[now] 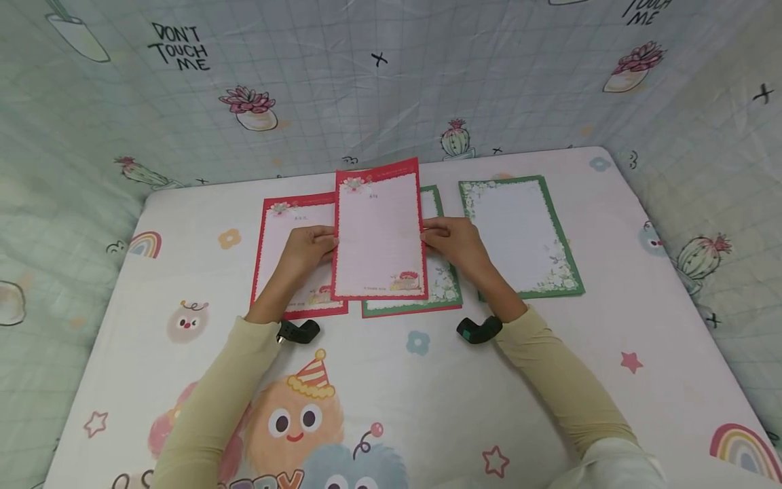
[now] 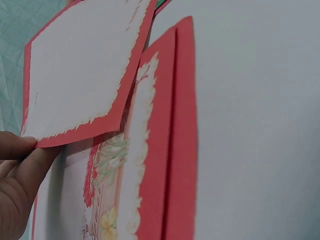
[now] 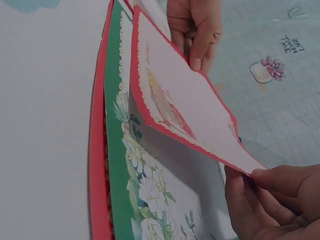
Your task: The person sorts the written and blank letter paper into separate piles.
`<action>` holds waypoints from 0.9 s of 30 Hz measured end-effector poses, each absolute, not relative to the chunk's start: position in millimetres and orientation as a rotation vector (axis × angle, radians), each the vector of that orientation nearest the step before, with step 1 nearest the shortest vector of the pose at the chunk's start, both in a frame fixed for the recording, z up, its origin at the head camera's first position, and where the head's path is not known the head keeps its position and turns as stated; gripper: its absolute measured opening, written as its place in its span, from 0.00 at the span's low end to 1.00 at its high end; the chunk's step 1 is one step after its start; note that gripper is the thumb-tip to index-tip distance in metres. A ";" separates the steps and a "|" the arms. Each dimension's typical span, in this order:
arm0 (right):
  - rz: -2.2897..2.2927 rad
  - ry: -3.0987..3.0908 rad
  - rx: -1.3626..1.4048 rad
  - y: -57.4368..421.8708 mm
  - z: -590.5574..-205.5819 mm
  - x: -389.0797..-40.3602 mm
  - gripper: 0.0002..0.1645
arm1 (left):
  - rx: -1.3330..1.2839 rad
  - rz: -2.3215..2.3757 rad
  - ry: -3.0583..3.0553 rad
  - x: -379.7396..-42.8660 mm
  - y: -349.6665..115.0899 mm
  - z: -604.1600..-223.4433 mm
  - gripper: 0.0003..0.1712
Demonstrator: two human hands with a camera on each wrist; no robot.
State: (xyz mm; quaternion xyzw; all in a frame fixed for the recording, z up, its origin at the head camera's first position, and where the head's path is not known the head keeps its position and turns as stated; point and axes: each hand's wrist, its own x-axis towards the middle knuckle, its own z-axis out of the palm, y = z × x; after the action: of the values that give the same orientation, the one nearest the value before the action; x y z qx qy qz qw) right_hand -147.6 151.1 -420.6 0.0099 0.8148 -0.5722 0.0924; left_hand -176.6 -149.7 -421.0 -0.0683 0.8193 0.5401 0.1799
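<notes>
Both hands hold up one red-bordered sheet of paper (image 1: 379, 234) between them. The left hand (image 1: 307, 250) pinches its left edge, thumb on top, as the left wrist view also shows. At the opposite edge, the right hand (image 1: 457, 243) pinches the sheet between thumb and fingers; the paper bows slightly in the right wrist view. Beneath the left hand lies a red-bordered stack (image 1: 271, 255) with a flower and small picture printed on it. Under the held sheet, a green-bordered sheet (image 3: 150, 175) with white flowers lies on red-edged paper (image 3: 98, 150), partly hidden.
Another green-bordered paper pile (image 1: 519, 238) lies to the right, beyond the right forearm. A white cloth (image 1: 391, 380) with cartoon prints covers the table. Patterned fabric (image 1: 318, 81) hangs at the back and sides. Each wrist wears a black camera (image 1: 479, 330).
</notes>
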 end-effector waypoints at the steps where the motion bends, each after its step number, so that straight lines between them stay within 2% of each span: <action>1: -1.703 2.418 0.028 151.1 -420.5 -147.7 0.22 | -0.187 1.534 2.310 -176.3 -149.7 -420.8 0.23; 21: -1.835 2.426 0.073 154.5 -416.0 -146.8 0.23 | -0.241 1.713 2.178 -167.6 -151.0 -417.6 0.24; 27: -1.875 2.384 0.098 154.6 -413.9 -147.4 0.20 | -0.284 1.783 2.071 -166.7 -158.6 -411.5 0.25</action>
State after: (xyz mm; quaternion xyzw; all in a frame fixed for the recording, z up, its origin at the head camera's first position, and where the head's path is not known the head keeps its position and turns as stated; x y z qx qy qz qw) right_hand -147.4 154.6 -413.9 0.0323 0.7845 -0.6171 0.0532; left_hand -166.7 -158.6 -411.5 -0.1014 0.7392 0.6364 0.1957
